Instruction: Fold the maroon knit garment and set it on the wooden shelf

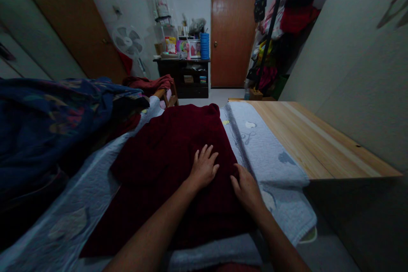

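A dark maroon top (178,136), its exact kind unclear in the dim light, lies spread on the bed, with what looks like a sleeve at its left. My left hand (204,168) rests flat on it right of the middle, fingers spread. At the top's right edge, my right hand (246,188) has its thumb and forefinger curled around the cloth. Its other fingers are mostly hidden. Under the top is a pale grey-blue quilted bed cover (274,140) with printed shapes.
A heap of dark blue patterned cloth (63,123) lies on the left. A wooden board (306,136) extends from the bed's right side. Farther back are a white fan (129,41), a black cabinet (165,68) holding goods, a brown door (235,25) and hanging bags (299,12).
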`<action>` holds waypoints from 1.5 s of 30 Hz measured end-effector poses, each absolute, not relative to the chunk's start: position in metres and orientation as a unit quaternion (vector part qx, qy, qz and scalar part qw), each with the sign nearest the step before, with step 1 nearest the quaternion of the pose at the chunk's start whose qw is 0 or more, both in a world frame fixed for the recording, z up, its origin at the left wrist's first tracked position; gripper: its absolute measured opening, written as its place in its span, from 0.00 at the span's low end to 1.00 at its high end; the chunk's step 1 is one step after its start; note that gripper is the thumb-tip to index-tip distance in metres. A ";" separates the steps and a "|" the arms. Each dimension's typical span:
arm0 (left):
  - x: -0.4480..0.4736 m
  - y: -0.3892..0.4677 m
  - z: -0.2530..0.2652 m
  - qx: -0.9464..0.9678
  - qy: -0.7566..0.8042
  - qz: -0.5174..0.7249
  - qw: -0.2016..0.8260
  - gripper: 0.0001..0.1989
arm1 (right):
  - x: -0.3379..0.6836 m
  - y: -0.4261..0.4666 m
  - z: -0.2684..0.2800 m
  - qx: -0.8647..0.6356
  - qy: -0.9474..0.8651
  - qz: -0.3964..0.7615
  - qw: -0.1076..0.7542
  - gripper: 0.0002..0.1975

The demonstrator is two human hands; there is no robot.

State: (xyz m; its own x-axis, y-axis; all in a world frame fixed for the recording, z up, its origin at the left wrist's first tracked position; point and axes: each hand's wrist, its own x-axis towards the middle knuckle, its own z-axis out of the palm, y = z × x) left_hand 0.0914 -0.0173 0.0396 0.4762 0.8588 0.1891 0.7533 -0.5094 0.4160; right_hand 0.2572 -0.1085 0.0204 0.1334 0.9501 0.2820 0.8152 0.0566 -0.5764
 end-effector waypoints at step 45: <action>0.069 -0.023 0.023 0.568 0.568 0.377 0.461 0.20 | 0.250 -0.094 0.083 -0.593 -0.617 0.308 0.416 0.27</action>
State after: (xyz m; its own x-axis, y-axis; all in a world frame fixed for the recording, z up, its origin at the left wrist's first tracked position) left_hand 0.0692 -0.0234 0.0232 0.0703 0.9928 -0.0969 0.2977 0.0718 0.9520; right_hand 0.2496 -0.0943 0.0830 0.0495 0.9877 0.1480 0.4744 0.1071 -0.8738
